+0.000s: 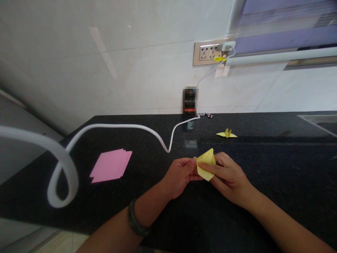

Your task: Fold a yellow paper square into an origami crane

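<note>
Person's L hand (181,177) & R hand (231,179) both pinch folded yellow paper (206,168) above blk counter (279,172). Pink sheets (110,166) lie to L; sm. yellow origami (226,134) sits beyond R hand.

I'm watching a dark, speckled desk (279,168), its polished top shining faintly. On the left, a slightly spread stack of pink paper (109,166) is lying flat. Toward the back, right of centre, a small yellow paper bird (226,134) is resting. At the back edge a phone (190,102) is standing, a beaded strap (206,115) lying beside its foot. A white cord (118,125) is crossing over the desk.
</note>
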Demonstrator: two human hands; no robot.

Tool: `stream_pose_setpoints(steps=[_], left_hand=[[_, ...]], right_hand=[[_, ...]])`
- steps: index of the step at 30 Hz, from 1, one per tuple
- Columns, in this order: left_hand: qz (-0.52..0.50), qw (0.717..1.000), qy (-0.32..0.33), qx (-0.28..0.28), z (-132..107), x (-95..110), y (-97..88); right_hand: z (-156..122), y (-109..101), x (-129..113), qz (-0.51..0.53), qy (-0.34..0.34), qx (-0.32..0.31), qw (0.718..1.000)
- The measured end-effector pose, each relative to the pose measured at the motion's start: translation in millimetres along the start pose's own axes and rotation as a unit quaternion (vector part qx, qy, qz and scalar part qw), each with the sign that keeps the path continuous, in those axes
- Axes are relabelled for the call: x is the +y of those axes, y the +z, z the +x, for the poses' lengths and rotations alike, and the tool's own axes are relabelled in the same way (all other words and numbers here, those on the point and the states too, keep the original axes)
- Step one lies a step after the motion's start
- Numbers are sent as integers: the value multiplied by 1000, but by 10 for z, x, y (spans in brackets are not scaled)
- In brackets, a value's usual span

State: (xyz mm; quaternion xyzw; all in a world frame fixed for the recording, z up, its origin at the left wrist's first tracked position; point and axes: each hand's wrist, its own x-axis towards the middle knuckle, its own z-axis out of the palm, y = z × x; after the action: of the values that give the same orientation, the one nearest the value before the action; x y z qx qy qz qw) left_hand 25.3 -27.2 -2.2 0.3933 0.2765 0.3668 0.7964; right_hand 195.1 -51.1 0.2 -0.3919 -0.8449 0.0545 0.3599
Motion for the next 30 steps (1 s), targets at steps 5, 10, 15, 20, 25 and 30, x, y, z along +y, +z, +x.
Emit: stream_pose_setpoints(steps=[5,10,15,20,25,30], left_hand=[[32,999,-7,23,-2,5,0],[66,997,1,39,-5,9,16],[107,992,15,64,-3,1,35],[296,946,99,91,-35,14,25],[441,883,139,81,-76,27,23],[479,866,130,58,-61,-4,11]], right_hand=[[28,-18,-18,-4,-5,-11,1000],[55,-83,-76,82,3,-6,997],[36,-42,-108,251,143,49,956],[49,78,-79,386,269,118,874],[51,74,-38,373,307,46,874],[39,60,-54,330,322,34,887]])
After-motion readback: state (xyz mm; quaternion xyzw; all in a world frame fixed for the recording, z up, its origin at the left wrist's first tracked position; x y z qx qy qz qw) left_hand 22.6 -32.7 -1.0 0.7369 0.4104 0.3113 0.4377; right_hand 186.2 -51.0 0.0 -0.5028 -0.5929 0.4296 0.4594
